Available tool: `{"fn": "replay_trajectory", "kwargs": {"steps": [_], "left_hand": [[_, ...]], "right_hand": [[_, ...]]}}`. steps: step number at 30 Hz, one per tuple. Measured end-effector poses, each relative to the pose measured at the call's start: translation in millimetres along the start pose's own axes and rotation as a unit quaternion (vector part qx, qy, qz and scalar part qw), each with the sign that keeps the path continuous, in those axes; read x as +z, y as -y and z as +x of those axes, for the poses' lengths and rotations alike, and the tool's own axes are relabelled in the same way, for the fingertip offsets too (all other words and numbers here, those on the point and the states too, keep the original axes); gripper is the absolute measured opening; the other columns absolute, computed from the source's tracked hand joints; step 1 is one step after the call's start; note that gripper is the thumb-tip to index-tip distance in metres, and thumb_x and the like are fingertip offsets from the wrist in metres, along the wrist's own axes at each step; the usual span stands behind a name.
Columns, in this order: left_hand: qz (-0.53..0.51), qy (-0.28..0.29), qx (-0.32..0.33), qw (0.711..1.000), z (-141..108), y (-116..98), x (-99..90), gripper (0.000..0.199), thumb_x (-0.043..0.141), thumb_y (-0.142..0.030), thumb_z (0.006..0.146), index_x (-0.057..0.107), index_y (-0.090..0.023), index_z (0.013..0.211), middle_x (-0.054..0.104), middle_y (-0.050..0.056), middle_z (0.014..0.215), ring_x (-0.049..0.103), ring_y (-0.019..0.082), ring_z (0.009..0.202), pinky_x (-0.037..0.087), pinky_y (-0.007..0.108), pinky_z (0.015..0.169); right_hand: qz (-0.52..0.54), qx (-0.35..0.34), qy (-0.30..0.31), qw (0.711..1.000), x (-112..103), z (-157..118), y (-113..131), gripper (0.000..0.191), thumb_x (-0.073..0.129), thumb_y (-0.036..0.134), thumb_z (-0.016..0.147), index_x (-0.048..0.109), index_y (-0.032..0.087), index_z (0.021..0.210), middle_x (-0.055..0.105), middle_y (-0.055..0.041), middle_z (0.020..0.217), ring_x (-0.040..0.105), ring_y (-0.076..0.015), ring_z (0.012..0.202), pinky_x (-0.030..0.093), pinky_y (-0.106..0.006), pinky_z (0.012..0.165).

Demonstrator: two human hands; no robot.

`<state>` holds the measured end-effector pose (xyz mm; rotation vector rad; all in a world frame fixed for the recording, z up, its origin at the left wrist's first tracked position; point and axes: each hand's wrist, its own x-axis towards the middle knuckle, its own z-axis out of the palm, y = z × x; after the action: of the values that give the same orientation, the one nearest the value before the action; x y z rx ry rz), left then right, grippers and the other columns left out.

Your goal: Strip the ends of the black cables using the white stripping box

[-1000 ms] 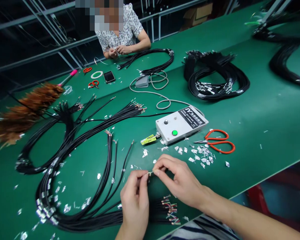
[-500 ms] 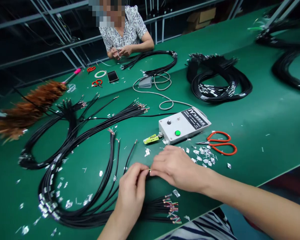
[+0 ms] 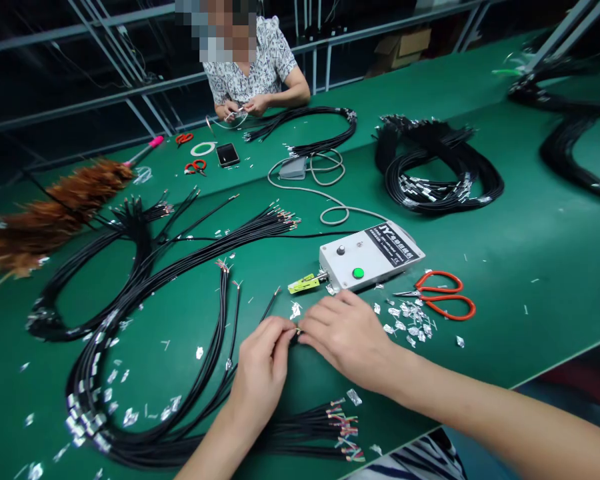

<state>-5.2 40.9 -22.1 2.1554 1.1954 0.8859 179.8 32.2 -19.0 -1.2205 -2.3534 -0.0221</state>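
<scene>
My left hand (image 3: 264,357) pinches the end of a black cable, its fingertips nearly touching those of my right hand (image 3: 347,340). Small light strands show at the cable end (image 3: 298,331) between them; the finer detail is hidden by the fingers. My right hand's fingers are closed on that same end. Just beyond the hands lies a white box (image 3: 373,253) with a green button, a knob and a yellow-green clip (image 3: 305,285) at its left side. Below the hands, a bundle of black cables (image 3: 300,433) ends in coloured wires.
Looped black cables (image 3: 93,373) fill the left. Orange-handled scissors (image 3: 445,295) and foil scraps (image 3: 413,320) lie right of the box. More coils (image 3: 440,167), a pedal (image 3: 293,168), a phone (image 3: 227,155) and a feather duster (image 3: 65,200) lie farther back. A person (image 3: 255,67) sits opposite, handling a thin cable.
The view has shifted slightly. My hands remain together at the cable end, with little change in grip. The person opposite has moved their hands, and a pale cable now shows more clearly there.
</scene>
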Motion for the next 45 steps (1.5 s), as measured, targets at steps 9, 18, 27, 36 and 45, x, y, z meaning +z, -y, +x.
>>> {"fn": "replay_trajectory", "kwargs": {"steps": [9,18,27,36,45], "left_hand": [[0.008,-0.005,-0.074,0.997,10.7,28.0,3.3,0.018,0.049,-0.017,0.092,0.059,-0.021,0.078,0.062,-0.001,0.069,0.059,0.014,0.064,0.044,0.023,0.062],[-0.036,-0.019,-0.137,0.990,31.7,32.9,0.5,0.017,0.049,-0.023,0.090,0.058,-0.020,0.076,0.061,-0.002,0.067,0.058,0.014,0.061,0.044,0.023,0.059],[-0.003,-0.023,-0.123,0.992,40.3,30.7,8.4,0.017,0.047,-0.021,0.091,0.055,-0.021,0.076,0.059,-0.002,0.068,0.056,0.014,0.062,0.042,0.025,0.061],[0.030,-0.018,-0.099,0.994,45.4,29.4,14.1,0.019,0.046,-0.017,0.091,0.056,-0.020,0.076,0.059,-0.001,0.068,0.057,0.015,0.065,0.042,0.026,0.063],[0.044,-0.023,-0.089,0.995,46.7,28.8,15.6,0.019,0.046,-0.017,0.091,0.057,-0.020,0.076,0.062,0.000,0.071,0.060,0.016,0.068,0.045,0.026,0.066]], "right_hand": [[-0.099,0.030,0.027,0.994,-4.5,24.1,-34.8,0.009,0.068,0.023,0.090,0.068,0.017,0.097,0.073,-0.0044,0.104,0.058,-0.0212,0.095,0.028,-0.035,0.076],[-0.116,0.043,0.172,0.977,1.2,51.9,-56.0,0.011,0.075,0.018,0.081,0.067,0.019,0.089,0.073,-0.0024,0.090,0.053,-0.0228,0.096,0.021,-0.038,0.077],[-0.140,0.013,0.159,0.977,4.5,57.1,-55.1,0.017,0.063,0.007,0.086,0.064,0.020,0.075,0.068,-0.0023,0.073,0.051,-0.0222,0.092,0.023,-0.040,0.076],[-0.149,0.001,0.157,0.976,2.7,56.1,-53.9,0.014,0.065,0.009,0.086,0.065,0.020,0.077,0.070,-0.0037,0.076,0.050,-0.0230,0.093,0.023,-0.040,0.076],[-0.139,0.008,0.143,0.980,0.3,55.7,-47.7,0.008,0.066,0.010,0.085,0.065,0.017,0.081,0.070,-0.0073,0.081,0.050,-0.0251,0.098,0.024,-0.040,0.080]]}}
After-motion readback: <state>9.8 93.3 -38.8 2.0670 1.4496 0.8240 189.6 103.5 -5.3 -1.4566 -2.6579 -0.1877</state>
